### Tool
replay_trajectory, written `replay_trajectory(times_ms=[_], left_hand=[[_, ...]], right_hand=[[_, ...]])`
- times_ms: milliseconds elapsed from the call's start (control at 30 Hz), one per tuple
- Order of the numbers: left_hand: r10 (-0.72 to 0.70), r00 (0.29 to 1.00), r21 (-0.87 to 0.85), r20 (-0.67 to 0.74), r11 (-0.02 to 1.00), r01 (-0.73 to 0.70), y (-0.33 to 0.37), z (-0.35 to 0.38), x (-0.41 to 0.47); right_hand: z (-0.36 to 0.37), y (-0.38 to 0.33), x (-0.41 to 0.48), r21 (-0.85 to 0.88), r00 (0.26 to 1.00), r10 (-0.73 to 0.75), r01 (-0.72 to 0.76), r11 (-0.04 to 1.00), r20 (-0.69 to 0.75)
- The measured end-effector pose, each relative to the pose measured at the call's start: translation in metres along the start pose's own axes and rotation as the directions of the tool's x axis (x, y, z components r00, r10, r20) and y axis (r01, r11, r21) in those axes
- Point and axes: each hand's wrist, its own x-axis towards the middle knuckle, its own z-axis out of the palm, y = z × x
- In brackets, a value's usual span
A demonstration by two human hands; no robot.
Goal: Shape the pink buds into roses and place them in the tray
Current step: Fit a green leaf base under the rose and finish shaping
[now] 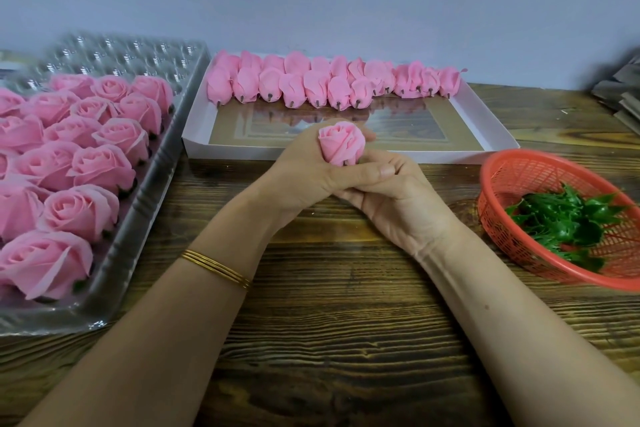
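The left hand (pixel 304 173) curls its fingers round a half-shaped pink rose (pixel 341 146) above the middle of the wooden table (pixel 346 305). The right hand (pixel 398 198) closes curled fingers at its base. At the left edge, finished roses (pixel 79 166) fill the clear tray (pixel 145 184). Unshaped buds (pixel 311 87) line the far side of the white box (pixel 485 121).

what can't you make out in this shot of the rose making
All from the head view:
Base of the held rose: hidden by the left hand and right hand; the right hand's grip on it cannot be told.
Tray of finished roses: cut off by the left edge, so no full count.
Back row of buds: hidden behind the front row.
Grey stack at the right edge: blurred and cut off.
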Motion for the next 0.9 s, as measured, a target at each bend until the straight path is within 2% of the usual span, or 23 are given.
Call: replay_trajectory(times_ms=[100,167,267,333,400,500,567,900], left_hand=[[-0.012,0.995,0.168,-0.103,0.985,0.029,0.012,-0.008,0.001],[-0.001,0.988,0.213,-0.157,0.976,0.035,0.024,-0.011,0.002],[0.084,0.976,0.389,-0.199,0.921,0.0,0.04,-0.011,0.0],[0.146,0.977,0.601,-0.152,0.799,-0.026,0.047,-0.006,-0.001],[0.125,0.988,0.756,-0.095,0.655,-0.01,0.049,-0.002,-0.002],[0.037,0.996,0.87,-0.082,0.491,0.053,0.049,0.002,-0.003],[0.009,0.996,0.898,-0.091,0.432,0.078,0.046,0.004,-0.003],[0.072,0.994,0.866,-0.085,0.498,0.038,0.034,0.012,-0.002]], right_hand=[[-0.003,-0.001,0.001,-0.011,1.0,-0.002,0.002,1.0,-0.003],[-0.004,-0.002,0.001,-0.028,1.0,-0.011,0.011,1.0,0.001],[-0.002,-0.002,0.001,-0.066,0.999,-0.027,0.028,0.997,0.016],[-0.001,-0.002,0.0,-0.079,0.999,-0.04,0.042,0.996,0.024],[-0.001,-0.001,-0.001,-0.068,0.999,-0.047,0.048,0.997,0.028],[0.0,0.0,-0.003,-0.074,0.997,-0.067,0.07,0.995,0.036],[0.0,0.0,-0.004,-0.091,0.995,-0.087,0.092,0.992,0.051],[0.002,0.001,-0.003,-0.131,0.995,-0.095,0.098,0.987,0.029]])
